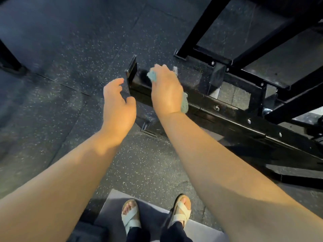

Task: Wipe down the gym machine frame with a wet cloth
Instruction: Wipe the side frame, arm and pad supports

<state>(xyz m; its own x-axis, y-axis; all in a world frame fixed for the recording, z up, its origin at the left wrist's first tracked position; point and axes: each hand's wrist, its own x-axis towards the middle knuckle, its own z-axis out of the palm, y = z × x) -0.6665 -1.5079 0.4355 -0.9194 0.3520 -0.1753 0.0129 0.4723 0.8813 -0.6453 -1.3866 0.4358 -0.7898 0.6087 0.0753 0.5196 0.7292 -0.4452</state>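
Observation:
A black steel gym machine frame runs from the middle of the view down to the right, with bolts along its long base beam. My right hand lies on the left end of that beam and grips a light blue-green cloth, which sticks out past the fingers and beside the palm. My left hand hovers just left of the beam's end plate, fingers loosely curled, holding nothing.
Dark speckled rubber flooring spreads to the left and front. More black frame bars rise at the upper right. Another dark post stands at the far left. My sandalled feet stand on a grey mat below.

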